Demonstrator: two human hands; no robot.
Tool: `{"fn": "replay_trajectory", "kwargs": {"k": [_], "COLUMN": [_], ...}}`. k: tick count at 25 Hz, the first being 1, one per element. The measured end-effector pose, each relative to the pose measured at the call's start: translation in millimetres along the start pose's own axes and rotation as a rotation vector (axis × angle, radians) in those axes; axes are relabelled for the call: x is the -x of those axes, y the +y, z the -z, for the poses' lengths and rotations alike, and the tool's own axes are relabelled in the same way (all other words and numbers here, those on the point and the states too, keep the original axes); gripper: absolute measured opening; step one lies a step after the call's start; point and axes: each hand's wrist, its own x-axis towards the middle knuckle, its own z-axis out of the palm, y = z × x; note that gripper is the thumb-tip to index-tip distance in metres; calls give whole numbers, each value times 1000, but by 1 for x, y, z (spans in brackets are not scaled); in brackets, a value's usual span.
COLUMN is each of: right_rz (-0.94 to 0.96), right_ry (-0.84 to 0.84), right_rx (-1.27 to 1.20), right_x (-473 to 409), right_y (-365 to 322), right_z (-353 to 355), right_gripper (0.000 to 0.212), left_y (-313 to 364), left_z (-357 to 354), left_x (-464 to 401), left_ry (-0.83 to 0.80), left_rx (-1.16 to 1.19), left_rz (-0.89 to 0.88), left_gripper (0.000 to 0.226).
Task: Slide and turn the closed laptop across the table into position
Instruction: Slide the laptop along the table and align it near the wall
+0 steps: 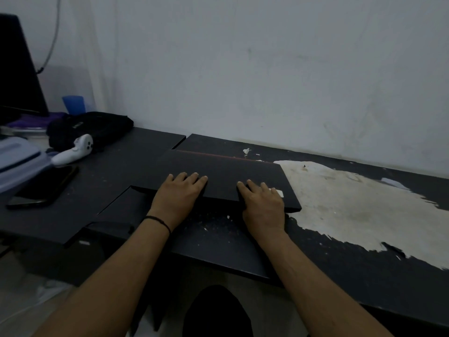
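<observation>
Your left hand and right hand lie flat on the closed laptop, fingers loosely spread, pinching nothing. The table's worn pale patch lies right of your right fingertips.

Closed laptop: matt black lid, smooth, thin reddish line along far edge. Table: dark laminate, speckled, scuffed; big patch toward right edge peeled to pale, rough underlayer. Controller near left edge: smooth white plastic, slight sheen. Phone: glossy black glass. Bag at far left: black cloth, matt. Cup: translucent blue plastic. Wall: matt, faintly stained paint.
</observation>
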Motion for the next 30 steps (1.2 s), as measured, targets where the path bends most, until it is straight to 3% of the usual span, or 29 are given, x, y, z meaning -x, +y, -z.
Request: {"fn": "replay_trajectory", "kwargs": {"k": [6,14,30], "right_rz": [3,26,55], "right_ry": [48,-36,-153], "right_rx": [-155,-254,-294], "right_x": [15,16,20], "right_y": [10,11,17], "right_z": [11,14,10], "right_gripper": [60,58,64], "left_y": [-4,-1,-4], "left_z": [0,2,-4], "left_x": [-2,0,-1], "left_ry": [-38,-68,-15], "left_rx": [-53,-42,-77], "left_rz": [-95,-115,-159], "left_gripper": [72,101,102]}}
